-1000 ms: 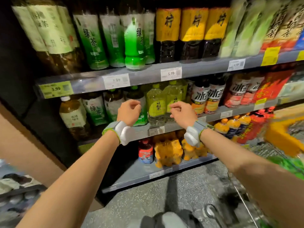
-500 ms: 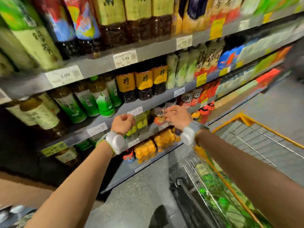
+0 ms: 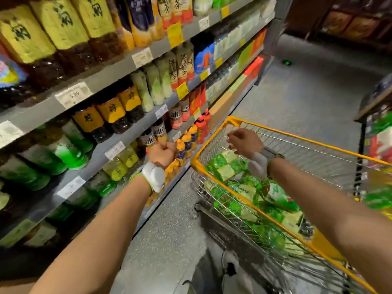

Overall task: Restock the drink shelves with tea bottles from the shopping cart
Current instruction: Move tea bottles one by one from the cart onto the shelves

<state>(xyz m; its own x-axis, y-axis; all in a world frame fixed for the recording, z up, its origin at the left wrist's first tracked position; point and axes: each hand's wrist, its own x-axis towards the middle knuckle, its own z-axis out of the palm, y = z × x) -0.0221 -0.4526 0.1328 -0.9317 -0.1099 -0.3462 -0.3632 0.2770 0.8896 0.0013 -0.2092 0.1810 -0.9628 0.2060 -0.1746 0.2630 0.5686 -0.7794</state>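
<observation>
Green-labelled tea bottles (image 3: 237,183) lie in a heap inside the yellow-rimmed wire shopping cart (image 3: 282,134) at the right. My right hand (image 3: 244,142) hovers over the cart's far end, fingers spread, holding nothing. My left hand (image 3: 163,152) is loosely curled with nothing in it, in front of the lower drink shelf (image 3: 118,143). Green tea bottles (image 3: 70,149) stand on that shelf at the left. Both wrists wear white bands.
Grey shelves (image 3: 110,75) run along the left, packed with yellow, orange and red labelled drinks and price tags. The speckled floor aisle (image 3: 297,92) stretches ahead. Another display (image 3: 377,128) stands at the far right beside the cart.
My view has swung right, from the shelves to the cart. Both hands have left the shelf front; my right hand has moved over the cart and opened its fingers.
</observation>
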